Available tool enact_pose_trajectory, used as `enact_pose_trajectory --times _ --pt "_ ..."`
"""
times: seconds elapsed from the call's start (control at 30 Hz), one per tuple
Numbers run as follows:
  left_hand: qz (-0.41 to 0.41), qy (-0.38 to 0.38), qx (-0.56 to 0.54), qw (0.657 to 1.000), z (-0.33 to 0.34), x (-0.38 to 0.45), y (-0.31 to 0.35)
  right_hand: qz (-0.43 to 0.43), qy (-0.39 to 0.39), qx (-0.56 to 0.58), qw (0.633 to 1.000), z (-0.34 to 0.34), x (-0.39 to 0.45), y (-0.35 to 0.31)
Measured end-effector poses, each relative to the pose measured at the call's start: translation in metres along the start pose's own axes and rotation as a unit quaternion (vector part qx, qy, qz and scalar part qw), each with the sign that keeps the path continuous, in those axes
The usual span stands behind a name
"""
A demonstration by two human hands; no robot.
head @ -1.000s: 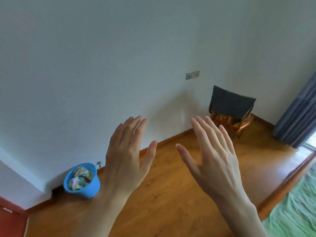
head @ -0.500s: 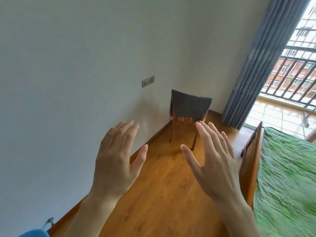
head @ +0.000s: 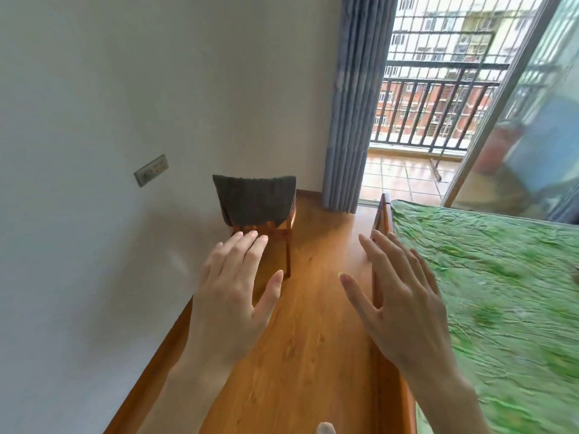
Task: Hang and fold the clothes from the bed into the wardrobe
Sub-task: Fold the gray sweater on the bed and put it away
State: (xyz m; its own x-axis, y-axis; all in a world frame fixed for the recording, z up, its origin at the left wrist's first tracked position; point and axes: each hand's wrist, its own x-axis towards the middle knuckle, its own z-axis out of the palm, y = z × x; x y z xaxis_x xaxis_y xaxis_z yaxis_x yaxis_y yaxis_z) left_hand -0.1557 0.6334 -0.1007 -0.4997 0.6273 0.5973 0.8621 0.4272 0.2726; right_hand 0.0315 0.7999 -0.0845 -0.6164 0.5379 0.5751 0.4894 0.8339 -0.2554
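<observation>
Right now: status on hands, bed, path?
Left hand, right hand open, empty. Green-sheeted wooden bed right; no clothes visible. Wooden chair with dark cloth ahead.

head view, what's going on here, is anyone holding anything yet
Nothing is held yet. The left hand and right hand are raised in front, fingers straight, over the wooden floor. The bed with its green cover lies to the right, and a chair draped in dark cloth stands by the wall.

Bed with green cover
The bed point(head: 488, 292) sits at right, its crinkled green sheet spread flat within a wooden frame.
</observation>
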Motion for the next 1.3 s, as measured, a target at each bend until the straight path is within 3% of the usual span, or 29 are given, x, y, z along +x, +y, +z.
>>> enact_pose_trajectory --times 0.43,0.83,1.3 --pt "0.023 -0.034 0.003 0.999 0.162 0.226 0.010 0.039 -0.023 -0.001 0.999 0.085 0.198 0.152" --pt "0.043 -0.013 -0.036 0.998 0.287 0.382 -0.015 0.051 -0.037 -0.030 0.998 0.178 0.337 0.230" --pt "0.114 -0.023 -0.120 0.986 0.464 0.643 -0.049 0.108 0.014 -0.107 0.988 0.292 0.571 0.324"
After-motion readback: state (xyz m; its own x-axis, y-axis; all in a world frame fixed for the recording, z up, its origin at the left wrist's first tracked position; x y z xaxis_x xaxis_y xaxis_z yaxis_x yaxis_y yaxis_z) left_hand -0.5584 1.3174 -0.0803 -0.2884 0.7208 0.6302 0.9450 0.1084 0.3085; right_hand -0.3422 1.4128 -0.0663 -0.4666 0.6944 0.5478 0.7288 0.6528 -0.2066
